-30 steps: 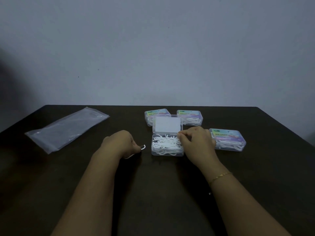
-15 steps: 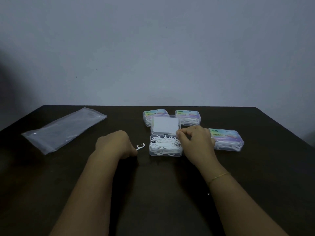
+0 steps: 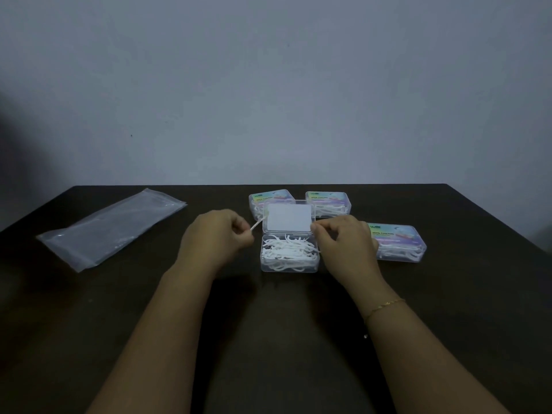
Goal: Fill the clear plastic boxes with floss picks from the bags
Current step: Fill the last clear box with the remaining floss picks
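An open clear plastic box (image 3: 268, 265) sits at the table's centre, full of white floss picks (image 3: 288, 251). Its lid (image 3: 288, 218) lies folded back with a white card showing. My left hand (image 3: 215, 239) pinches one white floss pick (image 3: 257, 225) just left of the lid, raised off the table. My right hand (image 3: 343, 243) is at the box's right side, its thumb and forefinger pinching the lid's near right corner. A clear plastic bag (image 3: 110, 225) lies flat at the left and looks nearly empty.
Three closed, filled boxes with colourful labels stand nearby: one behind the lid to the left (image 3: 265, 197), one behind to the right (image 3: 330, 201), one right of my right hand (image 3: 398, 243). The dark table (image 3: 268, 339) ends at a grey wall.
My left hand lifted the floss pick off the table and carried it up and right toward the lid. My right hand's fingers shifted from the box's rim to the lid's corner.
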